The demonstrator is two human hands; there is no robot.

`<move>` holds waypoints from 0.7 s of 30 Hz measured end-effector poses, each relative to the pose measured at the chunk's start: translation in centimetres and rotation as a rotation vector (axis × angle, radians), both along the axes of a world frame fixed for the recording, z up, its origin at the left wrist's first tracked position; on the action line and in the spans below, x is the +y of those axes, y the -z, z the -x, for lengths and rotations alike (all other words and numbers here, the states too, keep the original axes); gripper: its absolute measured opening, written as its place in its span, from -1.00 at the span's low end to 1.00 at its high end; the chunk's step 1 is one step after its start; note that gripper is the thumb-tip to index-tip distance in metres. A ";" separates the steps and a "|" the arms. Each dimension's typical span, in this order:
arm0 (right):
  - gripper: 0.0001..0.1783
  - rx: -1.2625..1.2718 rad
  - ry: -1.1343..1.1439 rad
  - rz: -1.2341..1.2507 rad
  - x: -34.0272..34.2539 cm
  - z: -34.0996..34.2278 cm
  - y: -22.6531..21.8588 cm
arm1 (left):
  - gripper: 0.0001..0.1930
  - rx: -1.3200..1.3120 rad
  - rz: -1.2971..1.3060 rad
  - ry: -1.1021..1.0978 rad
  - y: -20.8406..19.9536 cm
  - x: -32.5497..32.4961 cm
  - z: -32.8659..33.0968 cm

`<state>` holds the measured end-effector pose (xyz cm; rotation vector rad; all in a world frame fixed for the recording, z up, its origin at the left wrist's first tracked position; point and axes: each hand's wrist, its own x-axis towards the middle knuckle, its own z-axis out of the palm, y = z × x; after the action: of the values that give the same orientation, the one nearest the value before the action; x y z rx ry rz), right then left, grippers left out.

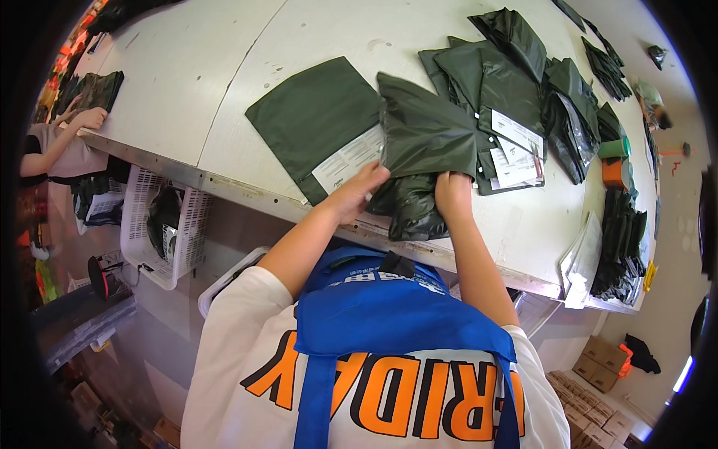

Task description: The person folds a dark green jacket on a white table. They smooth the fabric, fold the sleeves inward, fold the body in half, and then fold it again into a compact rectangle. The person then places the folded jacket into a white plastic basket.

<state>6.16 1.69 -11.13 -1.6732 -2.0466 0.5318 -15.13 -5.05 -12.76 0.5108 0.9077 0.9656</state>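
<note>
Gripping a green pouch in left fingers, with grip of right fingers unclear, apparently with dark bundle only partly enclosed but labelled packets finished at two o'clock.

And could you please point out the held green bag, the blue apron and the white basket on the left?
Held green bag (425,133): head view, on its upper face.
Blue apron (400,323): head view, on its broad middle.
White basket (195,229): head view, on its right wall.
</note>
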 end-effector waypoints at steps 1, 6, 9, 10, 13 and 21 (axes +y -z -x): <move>-0.66 -0.068 -0.019 -0.042 -0.1 0.7 -0.3 | -0.06 0.117 -0.081 0.074 -0.1 0.8 -0.7; -0.72 -0.209 -0.025 -0.068 0.1 -0.1 -1.0 | -0.03 0.155 -0.119 0.034 -1.7 0.9 -2.7; -0.75 -0.667 -0.158 0.238 0.5 0.7 -5.5 | 0.00 0.185 -0.026 0.001 -1.7 0.1 -2.3; -0.81 -0.791 -0.248 0.256 0.1 1.4 -6.8 | 0.01 0.173 -0.052 -0.006 -1.5 0.0 -2.2; -0.79 -0.753 -0.354 -0.158 -2.6 2.1 -7.7 | 0.00 0.296 -0.088 0.053 -2.9 -0.1 -2.1; -0.79 -0.212 -0.590 -0.153 0.8 0.5 -3.9 | 0.03 0.268 -0.034 0.040 -1.2 -0.7 -1.8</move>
<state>5.70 2.46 -7.21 -1.0587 -2.6705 0.3730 -13.31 -5.77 -11.53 0.6966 1.1182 0.8896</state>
